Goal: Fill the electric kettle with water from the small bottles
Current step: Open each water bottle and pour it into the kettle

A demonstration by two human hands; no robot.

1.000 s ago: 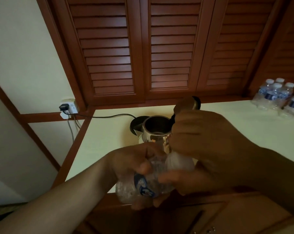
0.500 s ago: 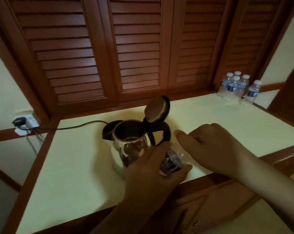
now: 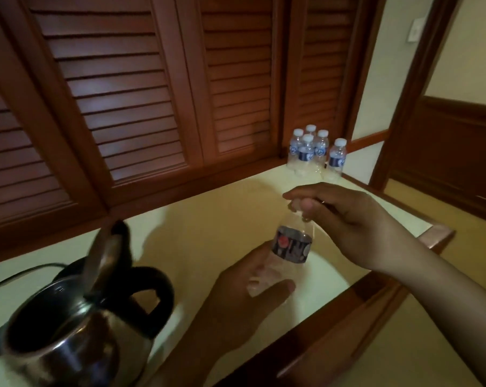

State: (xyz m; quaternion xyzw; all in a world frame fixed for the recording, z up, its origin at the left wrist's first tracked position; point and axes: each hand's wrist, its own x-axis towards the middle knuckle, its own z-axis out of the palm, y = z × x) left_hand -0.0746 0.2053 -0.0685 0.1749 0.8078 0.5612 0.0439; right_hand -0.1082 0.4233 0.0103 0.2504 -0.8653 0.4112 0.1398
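A steel electric kettle (image 3: pixel 68 342) with a black handle stands at the lower left, its lid (image 3: pixel 102 261) tipped up and its mouth dark. To its right, a small clear bottle (image 3: pixel 290 248) with a dark label stands upright over the cream counter (image 3: pixel 208 233). My left hand (image 3: pixel 236 300) grips the bottle's lower body. My right hand (image 3: pixel 345 219) pinches the bottle's top; the cap is hidden under the fingers. Whether the bottle holds water is unclear.
Several capped small water bottles (image 3: pixel 315 153) stand grouped at the counter's far right corner. Louvred wooden doors (image 3: pixel 152 93) rise behind the counter. A black cord (image 3: pixel 26 272) runs left from the kettle. A wooden rim (image 3: pixel 375 291) edges the counter in front.
The view has swung right, so the kettle now sits at the lower left. Both hands carried the bottle away from the kettle to the right, and my right hand now grips its top.
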